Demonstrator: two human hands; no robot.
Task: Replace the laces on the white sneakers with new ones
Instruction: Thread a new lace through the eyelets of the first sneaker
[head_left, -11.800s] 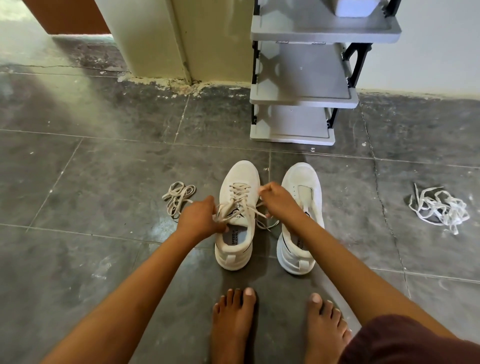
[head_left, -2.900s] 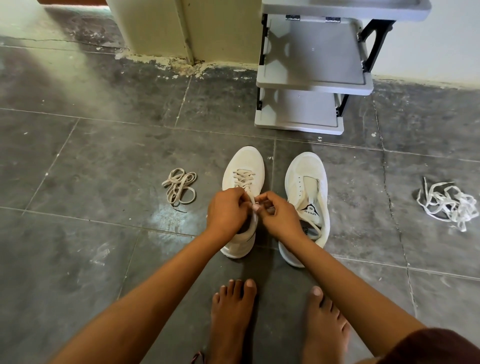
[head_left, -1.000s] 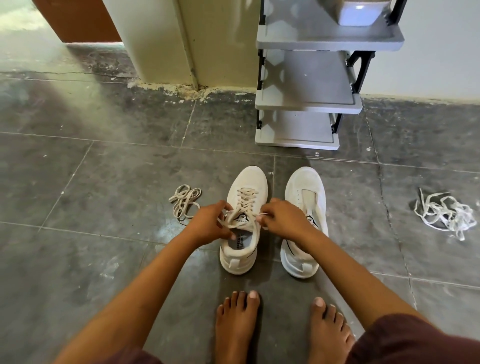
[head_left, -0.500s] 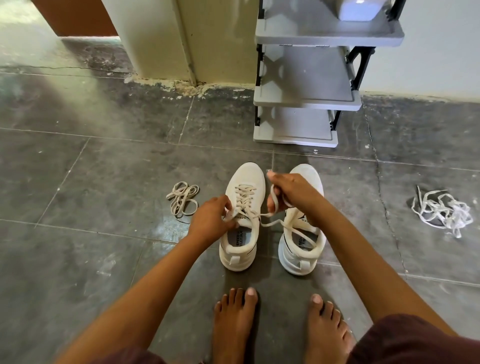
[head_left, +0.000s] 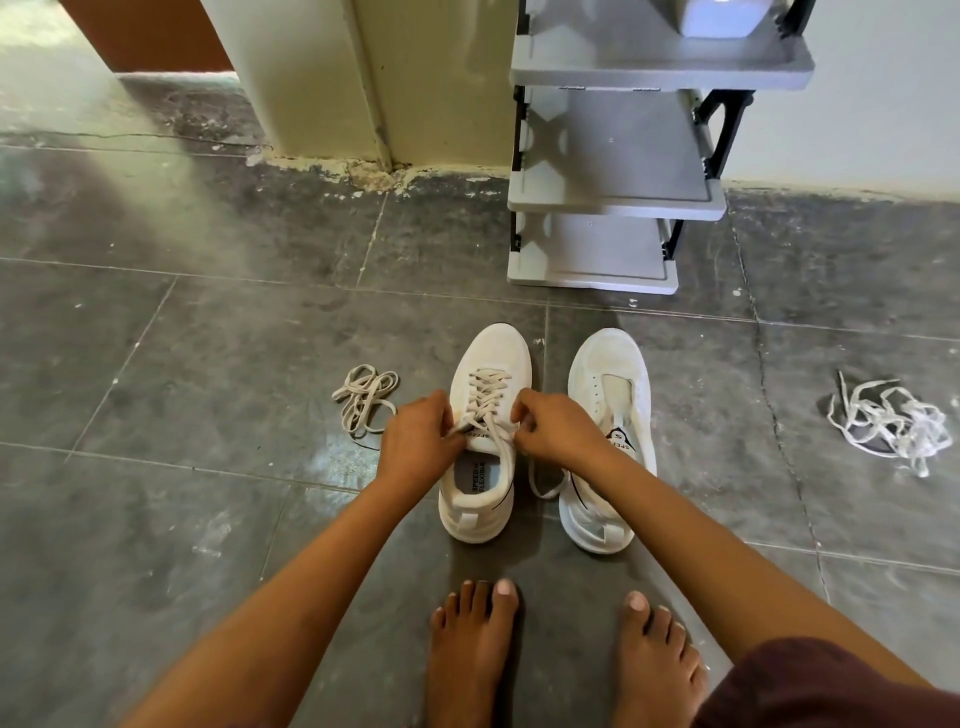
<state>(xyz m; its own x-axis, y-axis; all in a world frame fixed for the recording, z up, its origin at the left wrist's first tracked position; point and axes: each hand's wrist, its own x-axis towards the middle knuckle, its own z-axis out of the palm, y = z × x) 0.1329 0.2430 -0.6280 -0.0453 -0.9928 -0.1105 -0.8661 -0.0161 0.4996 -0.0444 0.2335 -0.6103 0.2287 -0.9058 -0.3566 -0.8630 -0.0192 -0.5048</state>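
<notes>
Floor (head_left: 208, 364): dark grey tiles, scuffed; grey shoe rack (head_left: 613, 150) against the wall, upper centre-right of frame.
View: head only.
Laced sneaker (head_left: 491, 353): centre of frame, toe pointing away; beige lace (head_left: 485, 387) crossed through all visible eyelets up to the tongue.
Unlaced sneaker (head_left: 608, 364): just beside it on the right, eyelets bare, tongue loose.
Left hand (head_left: 418, 441): at the left side of the tongue, fingers (head_left: 447, 421) curled, pinching the lace.
Right hand (head_left: 556, 428): at the right side of the tongue, fingers curled and clamped on the other run of lace; loose lace end (head_left: 545, 486) trails down between the two sneakers.
Change: half a second ago the right hand was lifted out over the unlaced sneaker's toe, pulling the lace taut; now it is back down at the top eyelets. Left hand barely moved.
Meaning: slack looks drawn through; first sneaker's lacing is about done, snugging or tying likely next. Task roughly halfway.
Beige lace bundle (head_left: 366, 397): on the floor left of the laced sneaker, apart from it; same colour, probably the second new lace.
White lace tangle (head_left: 891, 421): right edge of frame, well apart; probably the old laces.
Bare feet (head_left: 472, 639): bottom centre.
</notes>
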